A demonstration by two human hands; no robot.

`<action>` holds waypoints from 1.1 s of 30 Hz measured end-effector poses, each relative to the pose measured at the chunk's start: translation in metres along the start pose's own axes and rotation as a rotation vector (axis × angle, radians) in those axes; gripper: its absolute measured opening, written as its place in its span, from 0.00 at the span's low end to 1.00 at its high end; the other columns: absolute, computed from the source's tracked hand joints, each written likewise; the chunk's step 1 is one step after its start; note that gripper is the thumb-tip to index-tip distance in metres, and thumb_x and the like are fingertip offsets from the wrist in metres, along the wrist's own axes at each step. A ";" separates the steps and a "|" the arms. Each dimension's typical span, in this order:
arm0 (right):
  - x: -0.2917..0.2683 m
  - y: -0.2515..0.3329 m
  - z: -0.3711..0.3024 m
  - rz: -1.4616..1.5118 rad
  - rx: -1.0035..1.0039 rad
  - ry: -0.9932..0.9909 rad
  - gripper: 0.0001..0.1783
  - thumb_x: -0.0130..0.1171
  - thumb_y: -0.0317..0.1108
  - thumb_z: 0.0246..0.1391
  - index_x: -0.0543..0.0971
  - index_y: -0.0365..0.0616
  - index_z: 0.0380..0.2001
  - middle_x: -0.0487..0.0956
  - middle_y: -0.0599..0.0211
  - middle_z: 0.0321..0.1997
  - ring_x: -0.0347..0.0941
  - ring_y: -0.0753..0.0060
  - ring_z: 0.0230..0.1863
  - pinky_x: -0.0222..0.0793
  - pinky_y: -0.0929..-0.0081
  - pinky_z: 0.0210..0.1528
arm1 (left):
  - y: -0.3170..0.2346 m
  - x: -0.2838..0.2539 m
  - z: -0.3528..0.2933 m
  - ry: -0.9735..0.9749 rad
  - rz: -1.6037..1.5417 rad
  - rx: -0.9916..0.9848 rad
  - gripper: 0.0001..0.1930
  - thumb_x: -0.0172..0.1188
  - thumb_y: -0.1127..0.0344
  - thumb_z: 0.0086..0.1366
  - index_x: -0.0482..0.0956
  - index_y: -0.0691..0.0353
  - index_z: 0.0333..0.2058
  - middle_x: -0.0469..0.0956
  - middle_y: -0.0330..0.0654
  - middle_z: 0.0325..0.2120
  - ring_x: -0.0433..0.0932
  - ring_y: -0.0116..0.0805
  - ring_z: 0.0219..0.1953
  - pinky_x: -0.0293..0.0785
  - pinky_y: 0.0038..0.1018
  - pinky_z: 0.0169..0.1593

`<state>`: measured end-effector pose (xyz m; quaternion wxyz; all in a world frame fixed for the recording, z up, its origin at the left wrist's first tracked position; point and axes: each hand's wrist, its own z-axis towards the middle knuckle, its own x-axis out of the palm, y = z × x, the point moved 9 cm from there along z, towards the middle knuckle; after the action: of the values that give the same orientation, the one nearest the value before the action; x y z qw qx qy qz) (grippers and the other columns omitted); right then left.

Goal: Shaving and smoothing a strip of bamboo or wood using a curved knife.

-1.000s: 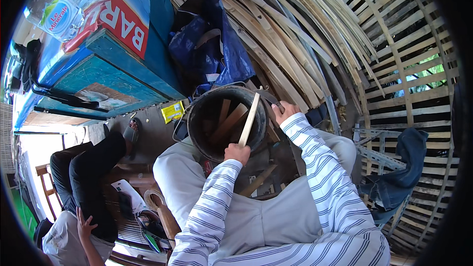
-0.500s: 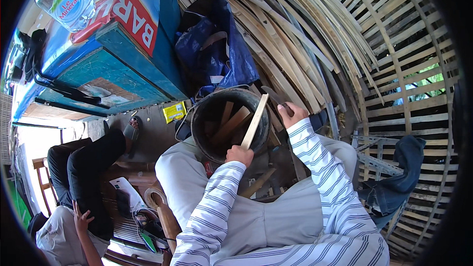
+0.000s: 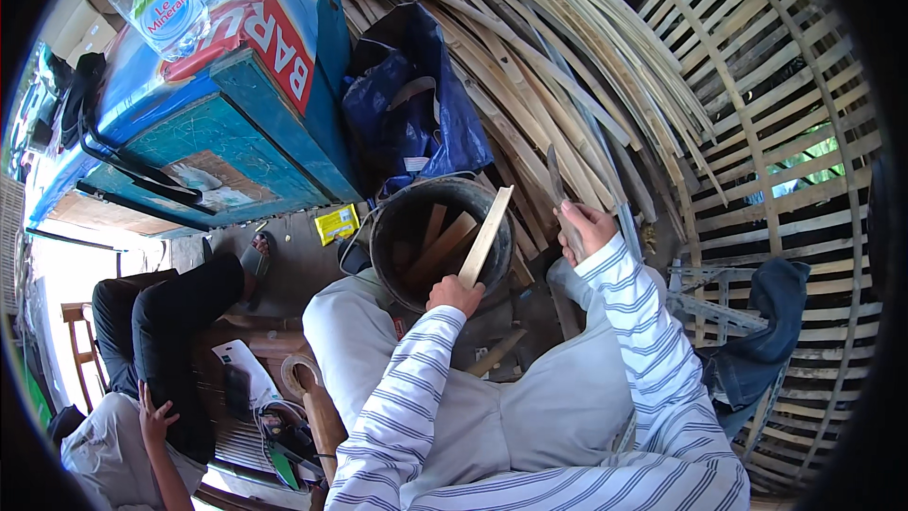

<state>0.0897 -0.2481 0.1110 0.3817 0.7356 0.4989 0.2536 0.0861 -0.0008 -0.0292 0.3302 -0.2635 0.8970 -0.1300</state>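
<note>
My left hand (image 3: 456,296) is closed around the lower end of a pale wood strip (image 3: 486,240), the fist tight enough that I cannot see the end inside it. The strip slants up and to the right, across the mouth of a dark bucket (image 3: 393,215), its free tip above the far right part of the rim. My right hand (image 3: 588,229) is curled around the handle of a knife (image 3: 555,175), to the right of the bucket; the blade points up and away from me, apart from the strip, with long wooden slats (image 3: 567,118) stacked beyond it. My grip there is narrow, though I cannot tell how every finger sits. The bucket stands between my knees in grey trousers (image 3: 350,322), and a few brownish wood pieces (image 3: 446,251) lean inside it. Just behind it slumps a blue bag (image 3: 416,132), and a yellow packet (image 3: 337,224) lies near its left side. Farther left is a blue cabinet (image 3: 218,147) with a clear bottle (image 3: 165,14) on top. At lower left, another person's hand (image 3: 154,416) rests against a dark-clothed leg (image 3: 170,360), well apart from mine.
</note>
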 end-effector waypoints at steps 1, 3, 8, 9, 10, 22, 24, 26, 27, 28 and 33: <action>0.003 -0.013 -0.010 0.057 0.030 0.020 0.20 0.62 0.50 0.55 0.77 0.43 0.37 0.72 0.70 0.16 0.65 0.78 0.10 0.60 0.80 0.12 | -0.007 0.000 0.002 -0.018 0.006 0.110 0.34 0.63 0.44 0.51 0.76 0.70 0.47 0.78 0.58 0.44 0.78 0.53 0.48 0.72 0.38 0.54; 0.007 -0.042 -0.020 0.145 0.090 0.024 0.20 0.64 0.50 0.53 0.77 0.44 0.36 0.73 0.70 0.17 0.66 0.78 0.10 0.61 0.80 0.12 | -0.014 0.002 0.004 -0.032 0.018 0.221 0.38 0.65 0.40 0.50 0.75 0.71 0.48 0.78 0.58 0.43 0.78 0.52 0.47 0.72 0.38 0.54; -0.003 -0.113 0.024 0.283 0.226 -0.049 0.19 0.70 0.47 0.47 0.76 0.44 0.30 0.74 0.68 0.17 0.69 0.72 0.13 0.66 0.72 0.14 | -0.028 0.018 0.003 0.088 -0.054 0.346 0.32 0.63 0.45 0.57 0.73 0.71 0.47 0.80 0.56 0.37 0.82 0.48 0.40 0.76 0.36 0.47; 0.000 -0.115 0.031 0.295 0.227 -0.049 0.19 0.70 0.47 0.47 0.76 0.44 0.30 0.74 0.68 0.17 0.69 0.72 0.13 0.66 0.72 0.14 | -0.026 0.021 0.006 0.089 -0.043 0.346 0.32 0.63 0.45 0.57 0.73 0.71 0.47 0.80 0.56 0.37 0.82 0.48 0.40 0.76 0.36 0.47; -0.003 -0.116 0.036 0.234 0.221 -0.091 0.18 0.71 0.45 0.45 0.76 0.44 0.28 0.74 0.67 0.17 0.69 0.71 0.13 0.67 0.71 0.15 | -0.025 0.025 0.008 0.126 -0.171 0.321 0.27 0.60 0.50 0.60 0.73 0.71 0.46 0.80 0.53 0.34 0.82 0.44 0.35 0.77 0.35 0.41; 0.002 -0.141 0.057 0.106 0.169 -0.163 0.22 0.75 0.31 0.40 0.74 0.35 0.35 0.80 0.60 0.27 0.78 0.70 0.25 0.78 0.73 0.26 | -0.050 0.019 -0.003 0.075 -0.557 0.519 0.15 0.50 0.62 0.68 0.70 0.69 0.45 0.77 0.47 0.24 0.78 0.31 0.21 0.76 0.28 0.23; 0.007 -0.142 0.058 0.140 0.188 -0.109 0.27 0.76 0.30 0.38 0.72 0.33 0.39 0.80 0.54 0.33 0.80 0.66 0.30 0.80 0.71 0.29 | -0.056 0.015 -0.014 0.084 -0.602 0.511 0.15 0.50 0.62 0.68 0.70 0.69 0.45 0.77 0.47 0.24 0.78 0.31 0.21 0.75 0.28 0.24; 0.006 -0.152 0.065 0.114 0.226 -0.091 0.27 0.76 0.31 0.38 0.72 0.32 0.39 0.79 0.49 0.37 0.80 0.62 0.33 0.80 0.68 0.28 | -0.072 0.004 -0.029 -0.010 -0.534 0.664 0.16 0.49 0.61 0.69 0.69 0.69 0.47 0.78 0.49 0.25 0.78 0.31 0.21 0.75 0.29 0.26; 0.013 -0.141 0.056 0.114 0.238 -0.073 0.28 0.77 0.30 0.35 0.73 0.32 0.39 0.78 0.51 0.38 0.79 0.61 0.36 0.79 0.66 0.32 | -0.072 0.004 -0.031 -0.009 -0.535 0.662 0.16 0.49 0.61 0.69 0.69 0.69 0.47 0.78 0.49 0.25 0.78 0.31 0.21 0.75 0.29 0.26; 0.012 -0.146 0.061 0.113 0.240 -0.073 0.28 0.77 0.30 0.35 0.73 0.32 0.39 0.78 0.51 0.38 0.79 0.61 0.36 0.79 0.66 0.32 | -0.072 0.007 -0.032 0.018 -0.514 0.646 0.16 0.49 0.61 0.69 0.68 0.69 0.47 0.78 0.49 0.26 0.78 0.32 0.22 0.75 0.29 0.28; 0.012 -0.109 0.053 -0.099 -0.042 -0.105 0.22 0.77 0.30 0.30 0.76 0.39 0.29 0.77 0.67 0.29 0.74 0.72 0.30 0.71 0.73 0.39 | -0.075 0.015 -0.041 0.072 -0.359 0.669 0.22 0.47 0.53 0.71 0.67 0.69 0.49 0.78 0.54 0.32 0.81 0.45 0.34 0.75 0.35 0.39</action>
<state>0.0751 -0.2304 -0.0081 0.4348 0.7141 0.5086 0.2057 0.0783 -0.0686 0.0245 0.3382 -0.2894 0.7554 -0.4808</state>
